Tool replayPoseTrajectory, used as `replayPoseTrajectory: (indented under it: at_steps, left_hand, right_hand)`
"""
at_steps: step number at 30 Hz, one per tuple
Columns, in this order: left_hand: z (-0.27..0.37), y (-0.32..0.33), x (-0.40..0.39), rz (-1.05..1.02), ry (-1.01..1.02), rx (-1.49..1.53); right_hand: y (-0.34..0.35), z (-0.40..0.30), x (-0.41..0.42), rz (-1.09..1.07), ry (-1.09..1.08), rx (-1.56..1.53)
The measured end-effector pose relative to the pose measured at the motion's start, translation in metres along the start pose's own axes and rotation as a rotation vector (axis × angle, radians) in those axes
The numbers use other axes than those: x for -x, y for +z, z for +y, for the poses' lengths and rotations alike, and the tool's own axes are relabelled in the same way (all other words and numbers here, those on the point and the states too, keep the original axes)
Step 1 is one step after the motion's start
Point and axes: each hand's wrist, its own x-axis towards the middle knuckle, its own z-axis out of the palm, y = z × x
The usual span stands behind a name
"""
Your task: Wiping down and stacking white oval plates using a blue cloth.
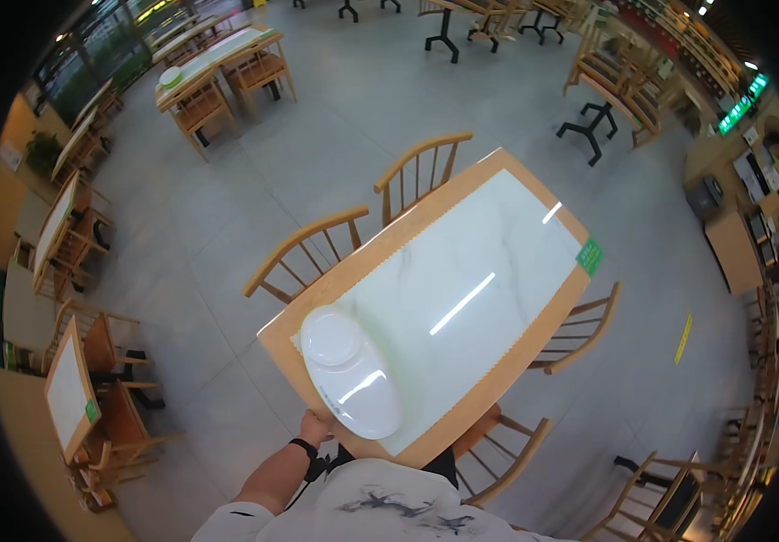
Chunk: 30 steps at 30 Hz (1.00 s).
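My left hand (315,428) is at the near left edge of a wooden table (470,429) with a white marble-look top. Its fingers are partly hidden by the table edge, so I cannot tell whether they grip it. A black band circles that wrist, with a small dark device and a cord by it. Close to this hand, white oval plates (366,400), apparently stacked, lie on the table's near end. A small round white dish (332,339) rests on their far left part. My right hand is out of view.
Wooden chairs (308,254) stand along both long sides of the table. A green sticker (590,257) marks its far right corner. Other tables (69,393) line the left wall. A far table holds a green-and-white dish stack (170,77). A counter (735,251) stands at right.
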Motion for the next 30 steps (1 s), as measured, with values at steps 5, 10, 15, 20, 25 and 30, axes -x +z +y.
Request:
replayPoseTrajectory:
  at_steps: [5,10,15,20,25,30]
  left_hand:
    - [-0.023,0.000,-0.021,0.083,0.049,-0.002]
    - [-0.032,-0.009,-0.023,0.076,0.084,0.007]
    - [-0.026,0.002,-0.024,0.046,0.148,0.011]
    - [-0.050,0.020,-0.011,0.281,0.301,-0.108]
    - [-0.048,0.011,-0.012,0.257,0.318,-0.054]
    - [-0.049,0.009,-0.016,0.286,0.406,-0.042]
  right_hand:
    - [-0.110,-0.012,-0.005,0.001,0.145,-0.071]
    - [-0.183,-0.005,-0.011,0.048,0.201,-0.067]
    - [-0.212,-0.017,-0.011,0.085,0.250,-0.051]
    - [-0.227,-0.028,0.003,0.083,0.260,0.015]
    - [-0.225,-0.030,0.009,0.092,0.248,0.056]
    - [-0.221,-0.024,0.003,0.058,0.174,0.123]
